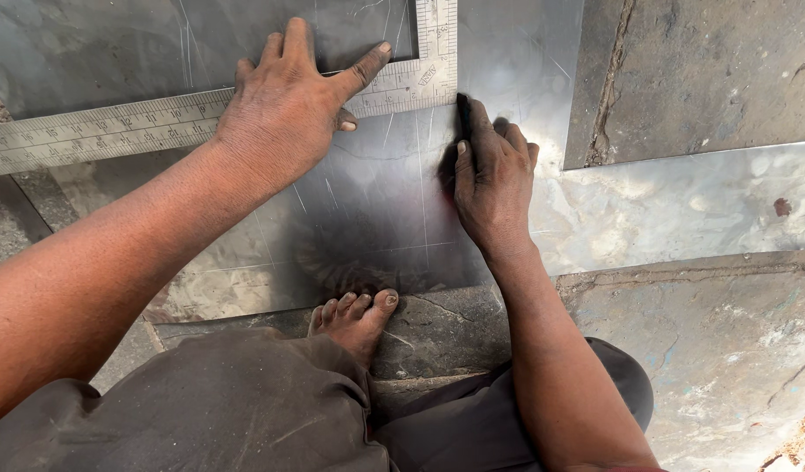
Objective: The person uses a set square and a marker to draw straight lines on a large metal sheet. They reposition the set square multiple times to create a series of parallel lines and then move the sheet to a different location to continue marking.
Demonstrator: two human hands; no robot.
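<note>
A shiny metal sheet [385, 210] lies flat on the concrete floor. On it rests a steel L-shaped square [114, 127] with ruler markings; its long arm runs left and its short arm goes up at the top centre. My left hand [284, 105] presses flat on the square near its corner, fingers spread. My right hand [490, 179] grips a thin dark marking tool [462, 114], its tip against the square's right edge on the sheet.
My bare foot [354, 316] rests on the sheet's near edge, with my dark trousers [210, 402] below it. Cracked concrete floor [699, 79] shows at the upper right and lower right. Faint scribed lines cross the sheet.
</note>
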